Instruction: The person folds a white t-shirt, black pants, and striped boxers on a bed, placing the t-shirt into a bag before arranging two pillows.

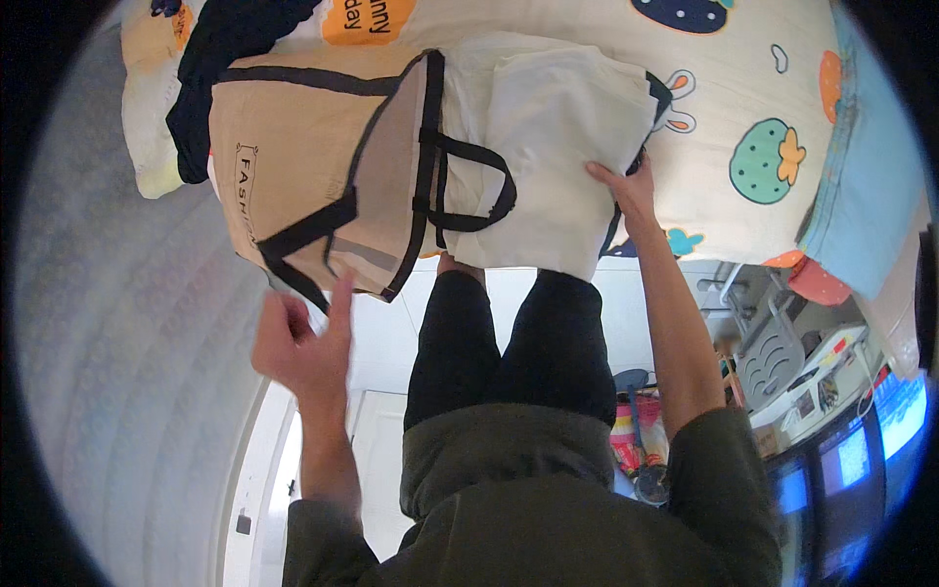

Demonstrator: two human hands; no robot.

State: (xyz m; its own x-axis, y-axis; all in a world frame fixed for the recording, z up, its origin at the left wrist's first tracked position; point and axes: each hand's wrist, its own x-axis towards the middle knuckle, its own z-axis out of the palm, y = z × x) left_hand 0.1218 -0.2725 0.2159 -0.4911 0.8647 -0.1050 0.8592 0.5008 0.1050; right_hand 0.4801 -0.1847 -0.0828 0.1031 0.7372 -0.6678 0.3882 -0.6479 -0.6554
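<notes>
A beige bag with black trim (293, 139) lies on its side, its mouth towards a folded white cloth (557, 147). One black handle loop rests over the cloth's left part; the other hangs near my left hand (308, 337). That hand is blurred, one finger raised beside the bag's lower edge, with nothing visible held in it. My right hand (634, 191) grips the cloth's right edge, thumb on top and fingers hidden below. Dark material shows under that edge.
Beneath lies a cream bedcover (704, 198) with printed fruit and rabbits. Black fabric (213, 81) lies beyond the bag at left. Blue fabric (873, 169) is at right. Below right stand a grey chair-like object (770, 359) and a white surface with small items (821, 389).
</notes>
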